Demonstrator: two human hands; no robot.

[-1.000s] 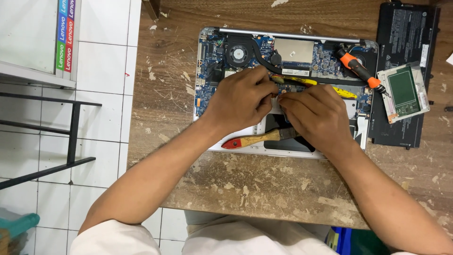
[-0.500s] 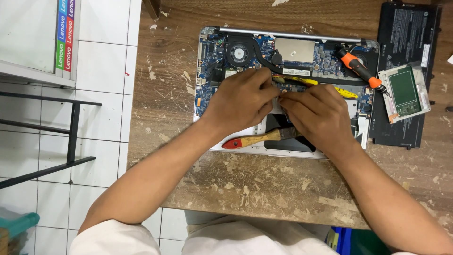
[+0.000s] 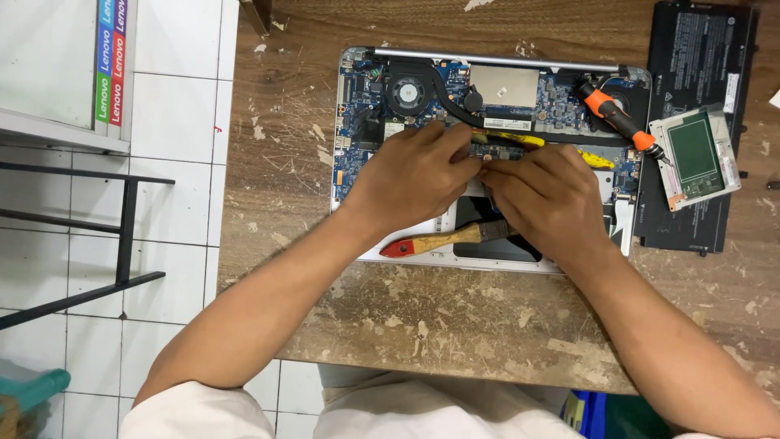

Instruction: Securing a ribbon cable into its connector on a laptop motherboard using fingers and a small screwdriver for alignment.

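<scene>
Worn wooden counter, paint-flecked, beside white floor tiles. Opened laptop lies on it, circuit board exposed. Left hand and right hand meet fingertip to fingertip at board centre, both pinched on a small part (too small to identify). Red-handled brush lies under the hands; orange screwdriver rests on the board's right; battery just beside.

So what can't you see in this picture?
Head view:
- What the left hand and right hand pinch: fingers cover it.
- Middle of the opened silver laptop: under both hands.
- Bristles of the red-tipped wooden brush: behind the right hand.
- Black flat battery: cut off by the top edge.
</scene>
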